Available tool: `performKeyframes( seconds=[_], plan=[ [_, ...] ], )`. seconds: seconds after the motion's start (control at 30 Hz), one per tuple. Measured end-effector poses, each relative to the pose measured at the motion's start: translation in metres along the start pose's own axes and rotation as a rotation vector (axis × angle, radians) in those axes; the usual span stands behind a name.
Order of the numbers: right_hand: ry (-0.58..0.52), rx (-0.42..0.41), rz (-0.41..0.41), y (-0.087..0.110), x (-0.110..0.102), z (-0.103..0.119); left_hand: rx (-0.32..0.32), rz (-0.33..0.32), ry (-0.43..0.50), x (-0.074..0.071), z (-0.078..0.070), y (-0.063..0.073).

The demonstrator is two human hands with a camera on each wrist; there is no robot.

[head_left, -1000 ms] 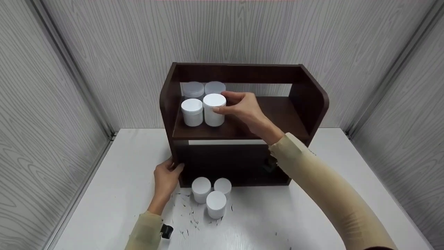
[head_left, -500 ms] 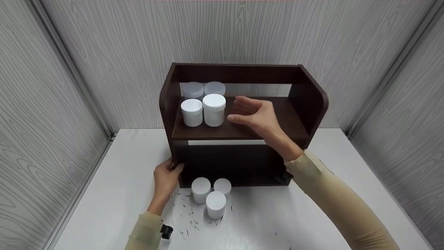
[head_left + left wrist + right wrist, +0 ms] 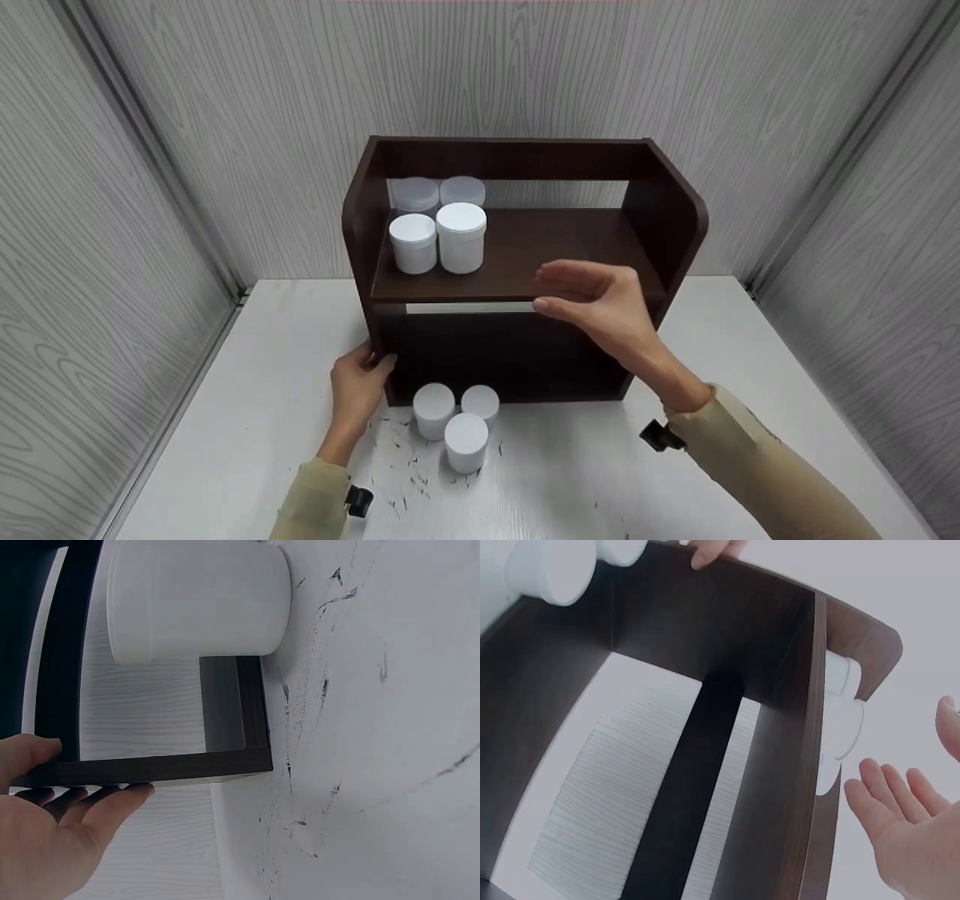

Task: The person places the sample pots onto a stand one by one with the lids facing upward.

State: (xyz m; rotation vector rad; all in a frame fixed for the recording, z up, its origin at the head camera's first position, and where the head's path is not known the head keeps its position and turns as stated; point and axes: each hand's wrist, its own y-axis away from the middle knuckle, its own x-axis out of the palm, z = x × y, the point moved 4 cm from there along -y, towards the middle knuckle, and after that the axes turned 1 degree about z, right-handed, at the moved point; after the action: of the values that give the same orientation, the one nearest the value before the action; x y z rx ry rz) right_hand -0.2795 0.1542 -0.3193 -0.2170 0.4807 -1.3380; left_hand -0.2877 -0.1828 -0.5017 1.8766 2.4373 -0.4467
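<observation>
My left hand (image 3: 358, 382) grips the left side panel of a dark brown two-tier shelf (image 3: 517, 296), thumb on the inner face and fingers outside, as the left wrist view also shows. My right hand (image 3: 600, 300) hovers in front of the upper board's right half, fingers extended and thumb apart, holding nothing. On the upper tier's left side stand a taller white jar (image 3: 461, 240) and a shorter white jar (image 3: 414, 246) in front. Two more lidded jars (image 3: 463, 193) stand behind them, partly hidden. Below, three white jars (image 3: 466, 442) are grouped on the table at the shelf's front edge.
The white tabletop (image 3: 570, 465) has dark scuff marks near the lower jars. Wood-grain panels (image 3: 510, 67) enclose the back and both sides. A black clip (image 3: 660, 435) sits at my right sleeve, another black clip (image 3: 359, 500) at my left sleeve.
My right hand has let go of the taller front jar and drawn back to the right and toward me. That jar stays on the upper tier. My left hand keeps its grip.
</observation>
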Motion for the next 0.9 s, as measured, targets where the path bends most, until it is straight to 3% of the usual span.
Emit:
performKeyframes(
  seconds=[0.33,0.67,0.9],
  plan=[
    [0.019,0.026,0.061,0.062,-0.010,-0.027,-0.010,-0.009,-0.025,-0.001,0.001,0.001],
    [0.047,0.137,0.104,0.111,-0.021,-0.083,-0.021,-0.002,-0.033,-0.001,0.000,0.002],
    [0.075,0.235,0.095,0.134,-0.025,-0.117,-0.013,-0.002,-0.031,-0.001,-0.002,0.002]
  ],
)
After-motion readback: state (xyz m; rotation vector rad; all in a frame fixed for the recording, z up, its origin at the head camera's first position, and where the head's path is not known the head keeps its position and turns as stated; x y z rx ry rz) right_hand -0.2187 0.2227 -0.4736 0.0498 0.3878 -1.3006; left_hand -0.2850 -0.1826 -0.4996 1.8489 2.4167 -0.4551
